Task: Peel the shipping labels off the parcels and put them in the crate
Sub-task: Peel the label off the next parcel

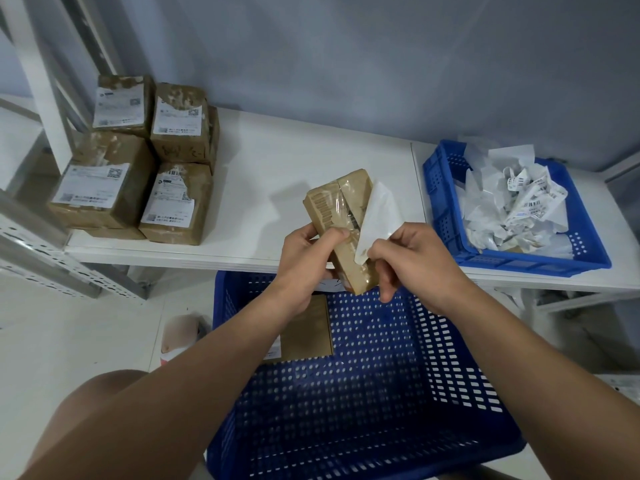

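Here, through the head camera, we are looking down at two bare hands working above a large blue crate (381, 393) that is standing on the floor below the white tabletop (294, 157). The left hand (304, 258) is gripping a brown parcel (341, 216), its fingers and thumb curling round the near half. It is holding the parcel tilted in the air over the tabletop's front edge and the large crate's far rim.

The right hand (412, 261) is pinching the near corner of a white label (375, 220) between thumb and forefinger. We are seeing the label's blank back as it is lifting away from the parcel's right side, while its far end is touching the cardboard.

A second parcel (306, 330) is lying flat on the bottom of the large crate, partly hidden under the left forearm. At the far left of the tabletop, a stack of parcels (135, 161) is sitting with white labels facing us.

To the right, well apart from the stack, a small blue crate (446, 209) is resting on the adjoining tabletop. It is holding a heap of crumpled labels (512, 206). A bare knee (100, 403) is showing at the lower left.
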